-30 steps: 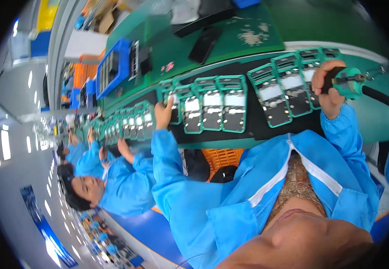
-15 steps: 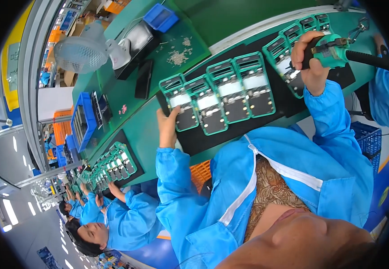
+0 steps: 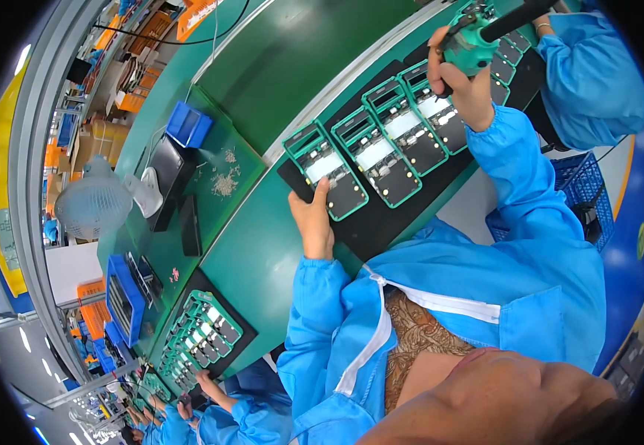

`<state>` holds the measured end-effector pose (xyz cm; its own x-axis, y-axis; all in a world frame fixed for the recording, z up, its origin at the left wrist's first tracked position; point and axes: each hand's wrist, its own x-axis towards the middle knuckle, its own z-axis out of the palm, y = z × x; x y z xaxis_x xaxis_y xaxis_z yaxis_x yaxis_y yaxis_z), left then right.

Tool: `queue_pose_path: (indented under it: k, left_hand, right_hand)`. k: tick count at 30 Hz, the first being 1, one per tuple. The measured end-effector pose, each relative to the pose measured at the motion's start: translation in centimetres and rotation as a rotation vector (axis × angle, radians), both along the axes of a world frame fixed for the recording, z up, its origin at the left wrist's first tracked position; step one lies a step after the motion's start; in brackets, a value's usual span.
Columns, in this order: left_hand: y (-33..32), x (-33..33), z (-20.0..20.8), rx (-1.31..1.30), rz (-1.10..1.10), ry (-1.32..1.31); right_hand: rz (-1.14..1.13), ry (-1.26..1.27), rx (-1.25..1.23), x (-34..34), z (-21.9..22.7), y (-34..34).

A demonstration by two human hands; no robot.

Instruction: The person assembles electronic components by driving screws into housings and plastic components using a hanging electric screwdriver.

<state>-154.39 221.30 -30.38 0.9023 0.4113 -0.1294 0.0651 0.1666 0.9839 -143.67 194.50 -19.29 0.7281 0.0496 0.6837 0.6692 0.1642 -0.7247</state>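
My left hand (image 3: pixel 313 222) is closed on the near-left end of a black tray (image 3: pixel 351 231), its thumb over the nearest opened phone (image 3: pixel 345 194). That phone sits in a green frame, with a white patch and dark lower half showing. Beside it on the tray stand several more framed phones (image 3: pixel 396 178) in a row. My right hand (image 3: pixel 463 89) is wrapped round a green and black electric screwdriver (image 3: pixel 471 50) with a thick black cord. The tool is above the far end of the row; its tip is hard to make out.
A blue bin (image 3: pixel 188 124), scattered small pale parts (image 3: pixel 224 182) and a fan (image 3: pixel 93 199) stand beyond the green bench (image 3: pixel 255 222). Another phone tray (image 3: pixel 236 348) lies at left near co-workers. A co-worker's sleeve (image 3: pixel 596 81) is at far right, above a blue crate (image 3: pixel 585 193).
The view has turned and shifted. My right hand and the screwdriver have moved up and left in the picture, toward the first row of phones. My left hand keeps its hold at the tray's end.
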Motion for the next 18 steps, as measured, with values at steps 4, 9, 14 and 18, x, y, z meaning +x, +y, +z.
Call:
queue_pose_path:
  k: [4, 9, 14, 18]
  left_hand:
    - [0.1, -0.3, 0.6, 0.055, 0.067, 0.044]
    - [0.4, -0.5, 0.5, 0.079, 0.093, 0.083]
    - [-2.3, -0.8, 0.9, 0.535, 0.244, 0.028]
    - [-4.8, -1.8, 0.3, 0.716, 0.231, -0.015]
  right_hand:
    - [-0.082, -0.019, -0.044, 2.8, 0.0, -3.0]
    - [0.005, 0.081, -0.023, 6.3, -1.9, -6.1]
    - [-0.05, -0.003, -0.035, 8.0, -5.0, -3.4]
    - [0.067, 0.214, 0.043, 8.5, -4.1, -3.1]
